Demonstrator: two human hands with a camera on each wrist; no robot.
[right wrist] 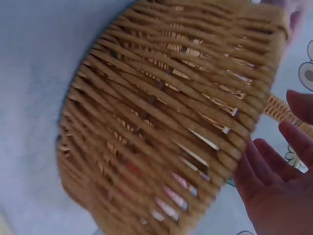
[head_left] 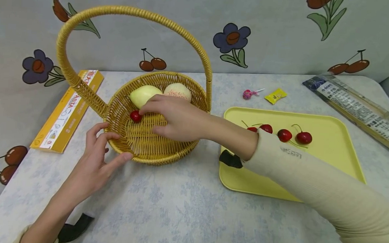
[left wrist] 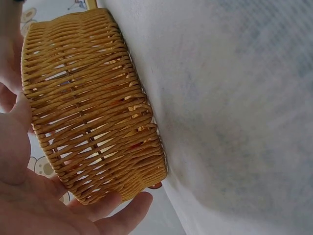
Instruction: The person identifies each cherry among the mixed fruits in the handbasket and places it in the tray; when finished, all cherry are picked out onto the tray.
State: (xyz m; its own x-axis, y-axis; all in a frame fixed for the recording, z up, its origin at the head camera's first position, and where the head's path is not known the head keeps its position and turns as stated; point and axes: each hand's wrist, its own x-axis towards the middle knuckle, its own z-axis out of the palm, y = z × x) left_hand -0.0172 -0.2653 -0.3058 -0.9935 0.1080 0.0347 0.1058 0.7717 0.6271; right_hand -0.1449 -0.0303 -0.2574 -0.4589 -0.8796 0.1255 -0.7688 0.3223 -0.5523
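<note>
A wicker basket (head_left: pixel 160 159) with a tall arched handle (head_left: pixel 134 12) stands on the table. My left hand (head_left: pixel 96 160) holds its near left rim, fingers over the edge and thumb along the front. In the left wrist view, that hand's fingers (left wrist: pixel 124 215) lie against the woven side (left wrist: pixel 93 107). My right hand (head_left: pixel 178 117) reaches inside the basket, its fingertips beside a red cherry (head_left: pixel 135 116) and its thumb apart from the fruit. Behind lie a pale yellow-green fruit (head_left: pixel 145 94) and a round cream fruit (head_left: pixel 178 91) with reddish marks.
Several stemmed cherries (head_left: pixel 303 138) lie on a yellow tray (head_left: pixel 329 163) at right, partly behind my right sleeve. Beyond it are a lollipop (head_left: pixel 248 94), a yellow wrapped candy (head_left: pixel 275 96) and a long dark packet (head_left: pixel 355 106). A yellow-orange box (head_left: pixel 67 112) lies left of the basket.
</note>
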